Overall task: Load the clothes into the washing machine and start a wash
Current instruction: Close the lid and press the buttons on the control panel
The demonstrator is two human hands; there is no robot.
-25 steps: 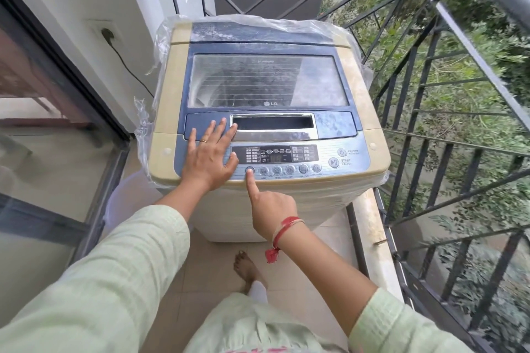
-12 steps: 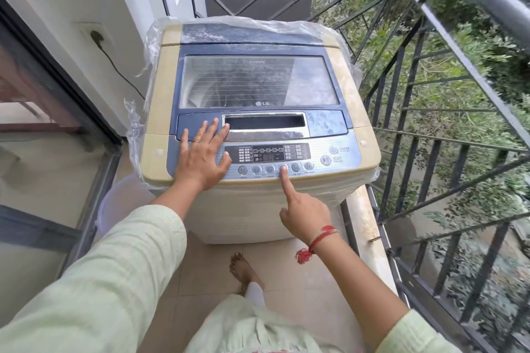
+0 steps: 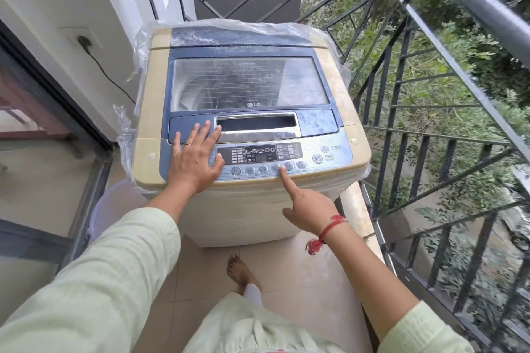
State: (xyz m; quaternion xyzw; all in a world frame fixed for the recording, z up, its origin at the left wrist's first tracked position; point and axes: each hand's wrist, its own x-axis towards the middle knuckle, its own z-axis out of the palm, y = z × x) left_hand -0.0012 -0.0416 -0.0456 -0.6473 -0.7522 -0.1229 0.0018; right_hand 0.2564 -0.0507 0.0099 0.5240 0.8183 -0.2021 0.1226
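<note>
A beige and blue top-loading washing machine (image 3: 338,100) stands on the balcony, wrapped in clear plastic, with its windowed lid (image 3: 249,83) down. No clothes can be made out through the window. The control panel (image 3: 259,153) shows lit digits. My left hand (image 3: 195,160) rests flat on the panel's left part, fingers spread. My right hand (image 3: 307,209) points with a straight index finger, the other fingers curled. Its tip touches the row of round buttons (image 3: 263,169), between the two right of the middle.
A black metal railing (image 3: 430,123) runs close along the right and behind the machine. A glass sliding door (image 3: 43,180) is at the left, and a wall socket with a plugged cable (image 3: 84,41) above it. A white tub (image 3: 114,209) sits left of the machine. My bare foot (image 3: 239,272) is on the tiles.
My right index finger has moved rightward along the button row, from the leftmost button to one right of the middle. My left hand has stayed flat on the panel.
</note>
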